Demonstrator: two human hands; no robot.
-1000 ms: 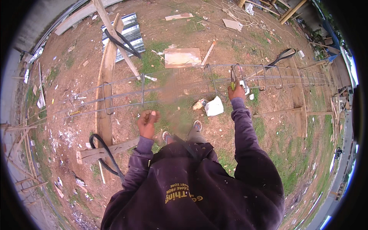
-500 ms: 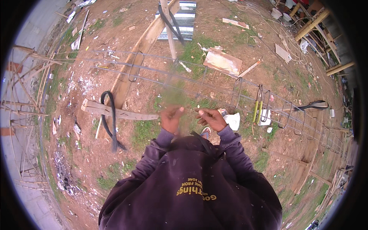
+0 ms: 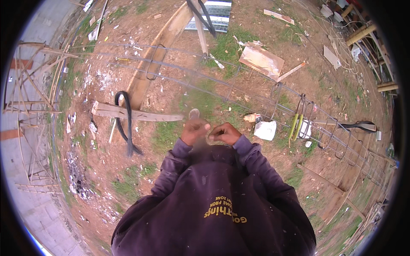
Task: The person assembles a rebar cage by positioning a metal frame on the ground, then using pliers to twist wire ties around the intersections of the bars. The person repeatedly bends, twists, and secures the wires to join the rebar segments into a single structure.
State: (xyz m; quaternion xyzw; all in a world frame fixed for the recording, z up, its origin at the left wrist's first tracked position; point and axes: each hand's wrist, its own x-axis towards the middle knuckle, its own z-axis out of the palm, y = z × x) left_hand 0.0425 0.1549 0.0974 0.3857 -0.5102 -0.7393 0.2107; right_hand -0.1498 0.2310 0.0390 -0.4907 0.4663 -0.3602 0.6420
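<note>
In front of my chest, my left hand (image 3: 195, 131) is closed, its fingers curled and the thumb pressed against them. Close beside it on the right, my right hand (image 3: 225, 133) has its thumb and fingers pinched together. Whatever is between the fingers of either hand is too small to make out. Beyond the hands, long thin steel bars (image 3: 205, 90) run across the view, with bent stirrups (image 3: 275, 102) around them. A yellow-green handled hand tool (image 3: 295, 127) hangs on the bars at the right. Left of my left hand, a looped bundle of black wire (image 3: 121, 121) lies over a wooden board (image 3: 147, 115).
More black wire (image 3: 200, 17) hangs on a wooden post at the far middle, by a corrugated metal sheet (image 3: 220, 13). A white container (image 3: 265, 130) lies right of my hands, and a flat panel (image 3: 261, 60) farther off. Bamboo poles (image 3: 363, 35) stand at the far right.
My hands have come closer together, and the right hand's fingers have closed from a looser pose. The view has shifted slightly, while the steel bars and wire bundles stay in place.
</note>
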